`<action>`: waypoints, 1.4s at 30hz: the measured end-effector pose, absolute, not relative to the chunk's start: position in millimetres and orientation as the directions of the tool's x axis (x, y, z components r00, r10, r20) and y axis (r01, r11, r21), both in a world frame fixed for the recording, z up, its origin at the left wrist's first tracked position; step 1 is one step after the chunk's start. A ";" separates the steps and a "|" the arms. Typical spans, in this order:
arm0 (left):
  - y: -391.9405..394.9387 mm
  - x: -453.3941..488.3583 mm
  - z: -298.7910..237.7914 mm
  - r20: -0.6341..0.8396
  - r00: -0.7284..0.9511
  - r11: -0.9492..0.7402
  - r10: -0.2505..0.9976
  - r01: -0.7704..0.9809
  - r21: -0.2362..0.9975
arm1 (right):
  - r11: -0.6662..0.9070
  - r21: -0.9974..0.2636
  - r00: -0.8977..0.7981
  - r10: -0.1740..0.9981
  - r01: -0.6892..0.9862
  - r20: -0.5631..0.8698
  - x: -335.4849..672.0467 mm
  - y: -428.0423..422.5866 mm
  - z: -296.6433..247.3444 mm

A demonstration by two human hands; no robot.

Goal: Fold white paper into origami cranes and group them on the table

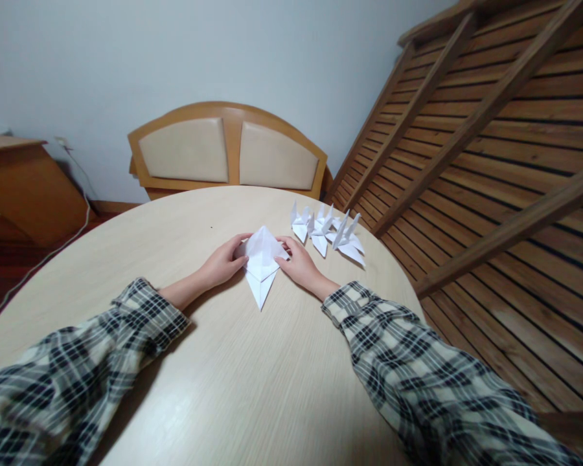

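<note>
A partly folded white paper (261, 266) lies on the round light-wood table (233, 375), its point aimed toward me. My left hand (222, 262) pinches the paper's left upper flap with fingers curled. My right hand (298, 262) holds the right upper flap in the same way. Both arms wear checked black-and-white sleeves. To the right of my right hand, three finished white paper cranes (326, 232) stand in a row on the table.
A wooden chair (226, 152) with beige padded back stands behind the table's far edge. Slatted wooden frames (490, 149) lean at the right. A wooden cabinet (19, 184) and a white cable (53, 249) are at the left.
</note>
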State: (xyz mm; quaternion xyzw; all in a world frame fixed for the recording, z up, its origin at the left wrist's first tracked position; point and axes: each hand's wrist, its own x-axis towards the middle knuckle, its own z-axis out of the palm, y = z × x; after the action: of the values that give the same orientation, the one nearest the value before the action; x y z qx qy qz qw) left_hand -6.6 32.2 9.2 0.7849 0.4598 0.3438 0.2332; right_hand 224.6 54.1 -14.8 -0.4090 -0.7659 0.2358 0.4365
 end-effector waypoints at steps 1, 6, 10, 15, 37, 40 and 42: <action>32.2 -6.6 9.2 0.323 0.341 -0.467 0.883 0.561 0.684 | 0.553 -0.718 -0.282 0.833 0.422 0.475 224.7 54.0 -14.7; 32.0 -6.5 9.3 0.329 0.341 -0.471 0.881 0.552 0.688 | 0.547 -0.704 -0.270 0.837 0.453 0.476 225.6 54.0 -14.2; 31.6 -6.1 10.3 0.322 0.346 -0.469 0.881 0.559 0.683 | 0.541 -0.699 -0.265 0.840 0.467 0.473 225.8 54.4 -13.7; 30.2 -5.2 12.5 0.307 0.338 -0.453 0.890 0.569 0.686 | 0.543 -0.685 -0.265 0.838 0.486 0.477 225.9 54.0 -12.1; 28.0 -4.1 13.5 0.316 0.348 -0.470 0.883 0.628 0.621 | 0.556 -0.532 -0.344 0.825 0.639 0.449 223.3 47.8 -8.9; 29.7 -4.7 11.1 0.326 0.349 -0.478 0.879 0.635 0.607 | 0.550 -0.535 -0.338 0.829 0.642 0.446 223.7 48.7 -9.7; 31.1 -5.2 9.3 0.339 0.348 -0.486 0.874 0.641 0.594 | 0.549 -0.533 -0.337 0.829 0.644 0.447 224.0 49.6 -10.8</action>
State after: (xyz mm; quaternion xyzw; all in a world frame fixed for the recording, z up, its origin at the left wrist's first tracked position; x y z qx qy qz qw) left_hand -5.2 31.1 9.3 0.8005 0.4729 0.3197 0.1824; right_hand 224.0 49.6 -10.8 -0.4562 -0.8069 0.1316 0.3515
